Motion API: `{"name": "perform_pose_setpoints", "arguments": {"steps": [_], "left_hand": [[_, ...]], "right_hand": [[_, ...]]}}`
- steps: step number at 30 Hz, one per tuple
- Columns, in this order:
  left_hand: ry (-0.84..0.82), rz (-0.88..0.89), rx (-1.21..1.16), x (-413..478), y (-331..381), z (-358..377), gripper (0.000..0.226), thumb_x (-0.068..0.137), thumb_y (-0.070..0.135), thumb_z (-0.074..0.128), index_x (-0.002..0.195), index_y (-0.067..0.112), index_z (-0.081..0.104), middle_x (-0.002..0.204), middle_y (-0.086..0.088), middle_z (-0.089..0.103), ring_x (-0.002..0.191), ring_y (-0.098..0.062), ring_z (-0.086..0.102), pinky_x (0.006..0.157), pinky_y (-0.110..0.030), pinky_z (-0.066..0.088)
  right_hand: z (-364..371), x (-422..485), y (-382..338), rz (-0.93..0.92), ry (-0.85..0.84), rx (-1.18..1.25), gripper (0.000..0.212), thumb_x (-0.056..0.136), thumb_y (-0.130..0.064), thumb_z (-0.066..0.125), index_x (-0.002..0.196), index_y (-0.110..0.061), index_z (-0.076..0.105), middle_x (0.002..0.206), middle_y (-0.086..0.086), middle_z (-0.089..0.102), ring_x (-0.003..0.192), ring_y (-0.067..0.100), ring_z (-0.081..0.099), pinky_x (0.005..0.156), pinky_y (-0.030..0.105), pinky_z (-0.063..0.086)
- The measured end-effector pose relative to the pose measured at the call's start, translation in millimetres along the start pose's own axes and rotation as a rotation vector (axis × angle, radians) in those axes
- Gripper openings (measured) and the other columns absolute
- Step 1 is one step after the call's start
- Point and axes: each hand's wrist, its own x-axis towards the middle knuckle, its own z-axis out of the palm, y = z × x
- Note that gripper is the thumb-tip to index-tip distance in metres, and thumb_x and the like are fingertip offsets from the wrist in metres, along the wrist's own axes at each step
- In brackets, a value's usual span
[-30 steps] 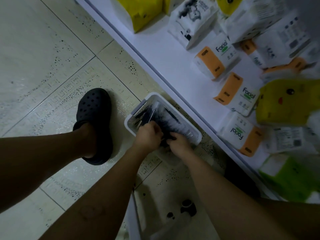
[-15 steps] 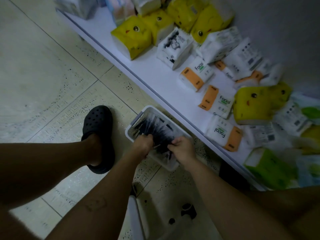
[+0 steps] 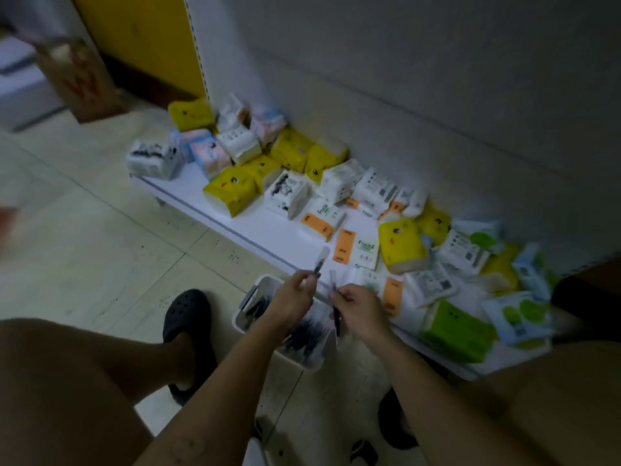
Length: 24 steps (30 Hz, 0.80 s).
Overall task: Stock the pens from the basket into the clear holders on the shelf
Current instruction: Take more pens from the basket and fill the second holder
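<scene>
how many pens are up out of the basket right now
2. One pen in the left hand, tip toward the shelf; a second pen in the right hand, over the basket. Blur may hide more.

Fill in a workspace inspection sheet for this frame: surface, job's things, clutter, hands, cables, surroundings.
Surface: tiled floor; low white shelf along the wall.
Job's things: basket on the floor, dark pens inside; clear holders not in view.
Clutter: tissue packs strewn over the shelf.
Grippers: left hand pinches a raised pen over the basket; right hand grips a second pen.
Cables: nothing seen.
Surroundings: black clog beside the basket; yellow panel behind, blurred.
</scene>
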Motion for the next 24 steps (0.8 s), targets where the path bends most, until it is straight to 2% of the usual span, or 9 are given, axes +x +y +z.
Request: {"name": "perform_pose_setpoints", "arguments": {"steps": [3, 5, 7, 9, 13, 17, 20, 22, 24], "left_hand": [[-0.009, 0.133, -0.066, -10.9, 27.6, 1.3, 0.03, 0.102, 0.029, 0.043, 0.11, 0.011, 0.065, 0.059, -0.009, 0.051, 0.051, -0.013, 0.043, 0.05, -0.023, 0.036], [0.022, 0.151, -0.125, -14.9, 45.9, 3.0, 0.022, 0.101, 0.021, 0.046, 0.101, 0.01, 0.066, 0.068, -0.008, 0.056, 0.054, -0.017, 0.048, 0.055, -0.03, 0.041], [0.064, 0.2, -0.13, -18.4, 67.0, 5.5, 0.02, 0.1, 0.013, 0.047, 0.099, 0.009, 0.066, 0.081, -0.014, 0.063, 0.059, -0.017, 0.052, 0.059, -0.033, 0.043], [0.085, 0.286, -0.126, -25.9, 93.5, 7.8, 0.022, 0.101, 0.019, 0.045, 0.104, 0.012, 0.066, 0.081, -0.01, 0.065, 0.056, -0.013, 0.049, 0.057, -0.032, 0.04], [0.131, 0.482, -0.123, -47.3, 150.1, 8.4, 0.03, 0.103, 0.036, 0.038, 0.107, 0.021, 0.063, 0.068, 0.001, 0.062, 0.052, -0.008, 0.047, 0.054, -0.028, 0.038], [0.137, 0.625, -0.249, -65.8, 194.1, 0.1, 0.02, 0.1, 0.019, 0.049, 0.108, 0.035, 0.058, 0.07, 0.001, 0.065, 0.052, -0.011, 0.05, 0.052, -0.025, 0.042], [0.142, 0.728, -0.214, -77.1, 219.5, -9.8, 0.018, 0.097, 0.01, 0.053, 0.109, 0.02, 0.062, 0.088, -0.001, 0.068, 0.061, -0.011, 0.056, 0.059, -0.033, 0.046], [0.154, 0.806, -0.212, -85.4, 236.8, -15.4, 0.014, 0.096, 0.015, 0.054, 0.107, 0.016, 0.064, 0.074, 0.012, 0.065, 0.059, -0.009, 0.052, 0.058, -0.031, 0.042], [0.146, 0.879, -0.221, -99.6, 257.0, -18.5, 0.014, 0.098, 0.025, 0.053, 0.097, 0.019, 0.065, 0.06, 0.015, 0.057, 0.055, -0.006, 0.046, 0.056, -0.027, 0.039]], "right_hand": [[-32.4, -9.9, -20.3, -0.047, 0.044, 0.069, 0.025, 0.088, -0.032, 0.069, 0.065, -0.024, 0.061, 0.065, -0.001, 0.063, 0.069, 0.021, 0.065, 0.067, 0.041, 0.055], [-55.5, -18.3, -34.9, -0.11, 0.072, 0.137, 0.018, 0.088, -0.03, 0.069, 0.071, -0.031, 0.062, 0.076, 0.001, 0.065, 0.074, 0.028, 0.068, 0.07, 0.05, 0.056], [-76.9, -27.9, -54.3, -0.154, 0.077, 0.203, 0.009, 0.094, -0.019, 0.064, 0.093, -0.028, 0.06, 0.089, 0.006, 0.064, 0.074, 0.028, 0.07, 0.069, 0.047, 0.058], [-95.3, -34.1, -75.0, -0.212, 0.095, 0.246, 0.015, 0.096, -0.013, 0.06, 0.104, -0.025, 0.057, 0.093, 0.005, 0.064, 0.073, 0.025, 0.071, 0.068, 0.041, 0.059], [-128.5, -50.4, -119.2, -0.338, 0.194, 0.273, 0.02, 0.095, -0.009, 0.058, 0.088, -0.028, 0.06, 0.079, -0.002, 0.066, 0.067, 0.02, 0.07, 0.068, 0.043, 0.059], [-154.4, -72.5, -158.8, -0.491, 0.293, 0.345, 0.014, 0.098, -0.018, 0.056, 0.084, -0.02, 0.059, 0.055, -0.007, 0.059, 0.049, 0.014, 0.055, 0.051, 0.032, 0.05], [-171.8, -90.3, -184.1, -0.595, 0.373, 0.371, 0.016, 0.096, -0.022, 0.06, 0.079, -0.024, 0.059, 0.056, -0.013, 0.059, 0.046, 0.004, 0.048, 0.049, 0.025, 0.04], [-182.6, -103.8, -200.1, -0.655, 0.387, 0.399, 0.014, 0.093, -0.02, 0.063, 0.08, -0.025, 0.061, 0.056, -0.016, 0.06, 0.047, 0.001, 0.048, 0.048, 0.02, 0.039], [-193.8, -116.9, -214.1, -0.691, 0.384, 0.446, 0.009, 0.091, -0.018, 0.065, 0.083, -0.022, 0.064, 0.054, -0.012, 0.06, 0.047, 0.006, 0.049, 0.045, 0.025, 0.043]]}}
